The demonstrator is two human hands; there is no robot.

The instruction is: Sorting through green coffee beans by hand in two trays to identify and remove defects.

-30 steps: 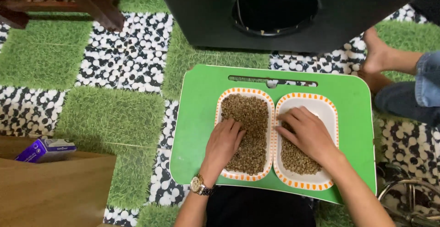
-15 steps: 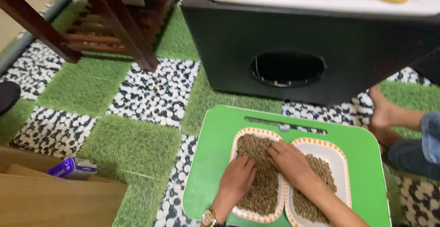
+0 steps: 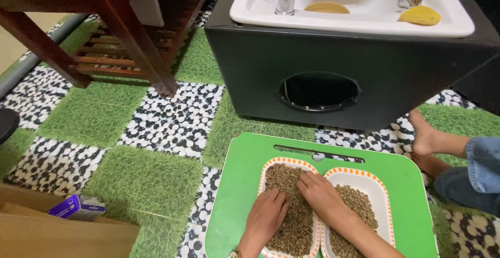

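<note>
A green tray (image 3: 237, 195) lies on the floor and carries two white oblong dishes with orange rims. The left dish (image 3: 266, 169) is heaped with small brown-green beans (image 3: 294, 227). Fewer beans (image 3: 359, 203) lie in the right dish (image 3: 383, 195). My left hand (image 3: 266, 219) rests flat on the beans in the left dish, fingers together. My right hand (image 3: 320, 195) reaches across from the right, fingertips down in the left dish's beans near the shared rim. Neither hand shows a clear grip on anything.
A black cabinet (image 3: 250, 65) with a round hole (image 3: 319, 91) holds a white sink (image 3: 359, 8) straight ahead. Dark wooden furniture legs (image 3: 138, 49) stand at the left. Another person's bare foot (image 3: 424, 135) and jeans lie at the right. A wooden board (image 3: 47, 234) and small purple box (image 3: 78, 207) sit lower left.
The view has tilted up, so the sink and furniture now show. My right hand has moved from the right dish over into the left dish's beans. My left hand stays on the left dish.
</note>
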